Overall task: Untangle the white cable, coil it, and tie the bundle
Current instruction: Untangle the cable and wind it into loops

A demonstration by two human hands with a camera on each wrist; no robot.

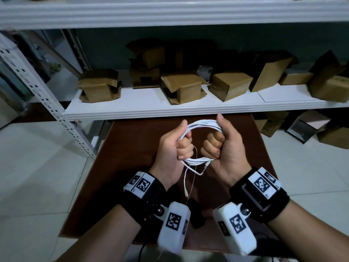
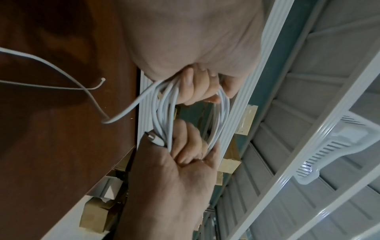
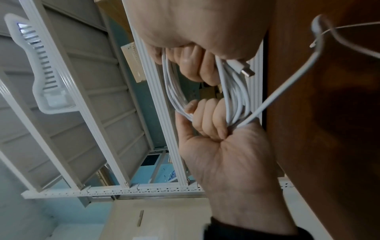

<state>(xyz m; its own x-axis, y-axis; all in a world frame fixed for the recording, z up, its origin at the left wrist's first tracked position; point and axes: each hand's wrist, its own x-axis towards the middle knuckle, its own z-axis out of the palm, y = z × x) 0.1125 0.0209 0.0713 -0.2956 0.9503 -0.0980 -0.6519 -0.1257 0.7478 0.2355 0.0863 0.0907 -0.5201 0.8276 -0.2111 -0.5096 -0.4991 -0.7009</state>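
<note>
The white cable is wound into a coil of several loops, held in the air over the brown table. My left hand grips the coil's left side with curled fingers, thumb up. My right hand grips the right side the same way. A loose cable end hangs below the coil toward me. A thin tan wire dangles beside it from the left hand. The left wrist view shows the coil between both fists. In the right wrist view a connector pokes out by my right fingers.
A white metal shelf juts out just beyond the hands, loaded with several cardboard boxes. Its perforated upright stands at the left. More boxes sit on the tiled floor at the right, under the shelf.
</note>
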